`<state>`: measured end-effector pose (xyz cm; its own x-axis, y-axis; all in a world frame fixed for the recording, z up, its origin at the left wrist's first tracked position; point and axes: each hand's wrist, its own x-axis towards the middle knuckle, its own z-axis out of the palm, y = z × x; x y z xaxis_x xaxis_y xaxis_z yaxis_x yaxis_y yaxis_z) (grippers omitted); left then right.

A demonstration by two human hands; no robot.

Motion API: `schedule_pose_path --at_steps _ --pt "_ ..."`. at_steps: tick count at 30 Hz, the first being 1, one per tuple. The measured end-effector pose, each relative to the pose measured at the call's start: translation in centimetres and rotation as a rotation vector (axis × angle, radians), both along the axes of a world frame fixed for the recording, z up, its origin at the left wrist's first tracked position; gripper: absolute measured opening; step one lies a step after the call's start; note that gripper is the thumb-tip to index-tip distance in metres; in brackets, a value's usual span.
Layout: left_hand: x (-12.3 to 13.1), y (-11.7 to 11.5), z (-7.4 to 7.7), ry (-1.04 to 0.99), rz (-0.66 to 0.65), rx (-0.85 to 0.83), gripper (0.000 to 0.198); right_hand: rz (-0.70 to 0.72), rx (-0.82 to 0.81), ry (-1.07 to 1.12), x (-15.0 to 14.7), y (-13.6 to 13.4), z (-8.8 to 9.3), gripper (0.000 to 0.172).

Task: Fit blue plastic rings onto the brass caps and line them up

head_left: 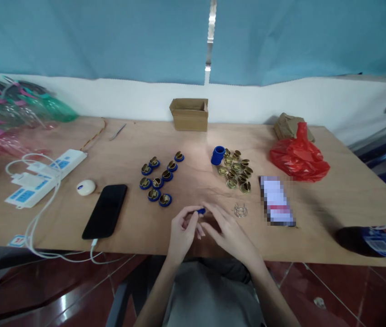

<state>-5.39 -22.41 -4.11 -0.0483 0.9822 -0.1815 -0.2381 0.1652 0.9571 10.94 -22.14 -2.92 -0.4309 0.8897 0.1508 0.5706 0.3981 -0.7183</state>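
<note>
Hands meet at the lower centre of the frame, over the near edge of the wooden table [332, 200]. The left hand [183, 230] is curled, its thumb and fingertips pinched together on a small blue ring [201, 210]. The right hand [228, 232] lies flatter with its fingers stretched towards the same ring; whether it actually grips the ring cannot be told.

Just right of the hands sits a little heap of wire clips [240, 210]. Above them, at mid-frame, lies a pile of brass pieces [236, 171] with a stack of blue rings [218, 155] touching its left side. To the left of centre, a cluster of blue-and-brass pieces [160, 179] is spread in loose rows.

A black phone [106, 210] lies at the lower left with a white cable plugged in, beside a white oval object [86, 187] and a power strip [42, 177]. A cardboard box [189, 113] stands at the table's far edge, a red plastic bag [298, 156] at the upper right, and a blurred packet [277, 200] below it.
</note>
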Motion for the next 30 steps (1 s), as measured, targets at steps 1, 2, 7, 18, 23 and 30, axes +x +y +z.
schedule_pose_path --at_steps 1,2,7,18,23,30 --pt "0.1 -0.1 -0.1 -0.020 -0.008 -0.018 0.037 0.003 0.012 -0.013 0.0 0.2 -0.3 0.053" --pt "0.1 -0.1 -0.2 -0.041 -0.014 -0.038 0.038 0.009 0.027 -0.028 0.1 0.3 -0.6 0.053" --pt "0.3 -0.1 -1.0 -0.212 -0.009 -0.143 0.041 -0.004 0.108 -0.102 0.1 0.3 -1.5 0.059" --pt "-0.7 0.0 -1.5 -0.052 -0.029 -0.116 0.039 -0.005 0.167 -0.147 0.1 0.1 -0.8 0.043" --pt "-2.1 -0.3 -2.4 0.482 -0.009 0.139 0.021 -0.069 0.232 -0.261 0.7 0.6 -1.3 0.044" --pt "-2.8 -0.2 -2.9 0.806 -0.122 0.359 0.019 -0.081 0.342 -0.354 4.3 5.6 1.8 0.038"
